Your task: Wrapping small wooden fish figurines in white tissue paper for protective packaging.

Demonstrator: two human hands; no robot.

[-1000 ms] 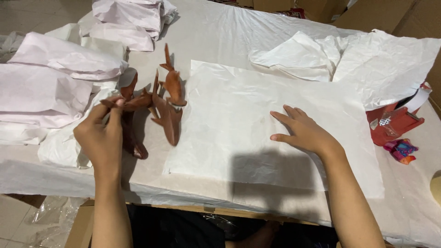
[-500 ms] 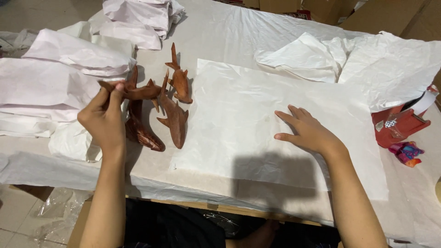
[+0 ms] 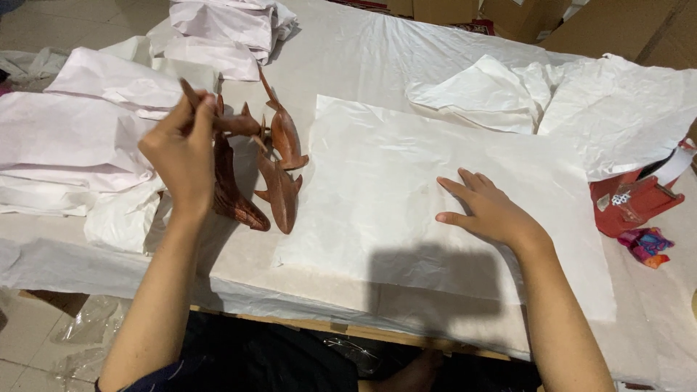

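My left hand (image 3: 181,152) is raised above the table's left side, fingers closed on the tail of a brown carved wooden fish (image 3: 225,125), which hangs lifted off the surface. Below and beside it lie three more wooden fish: one (image 3: 234,194) just under my hand, one (image 3: 279,190) to its right, one (image 3: 284,131) farther back. My right hand (image 3: 488,210) rests flat, fingers spread, on a large white sheet of wrapping paper (image 3: 385,174) spread across the table's middle. It holds nothing.
Stacks of folded white and pale pink paper (image 3: 65,138) lie at the left and far left (image 3: 225,29). Crumpled white sheets (image 3: 566,101) lie at the back right. A red tape dispenser (image 3: 632,199) and a small colourful wrapper (image 3: 646,243) sit at the right edge. Cardboard boxes (image 3: 610,22) stand behind.
My left hand has lifted one wooden fish by its tail, up off the table. My right hand has stayed flat on the sheet.
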